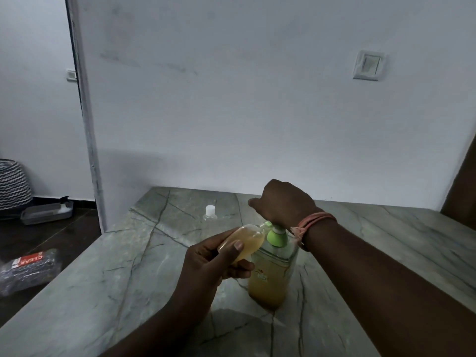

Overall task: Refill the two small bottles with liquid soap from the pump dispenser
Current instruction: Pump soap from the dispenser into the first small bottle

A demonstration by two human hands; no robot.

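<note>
Gripping small bottle [242, 244] w/ left hand [206, 264]; right hand [283, 202] curled on pump dispenser [273, 274] head.

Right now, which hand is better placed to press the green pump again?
The right hand: it already rests on the green pump head, while the left hand holds the small amber-filled bottle at the spout.

veined stone counter [154, 253], clear plastic pump dispenser [270, 274], matt wall [231, 99].

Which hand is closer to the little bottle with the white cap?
Right. The right hand presses the pump just beside the capped bottle; the left hand is nearer the camera.
</note>
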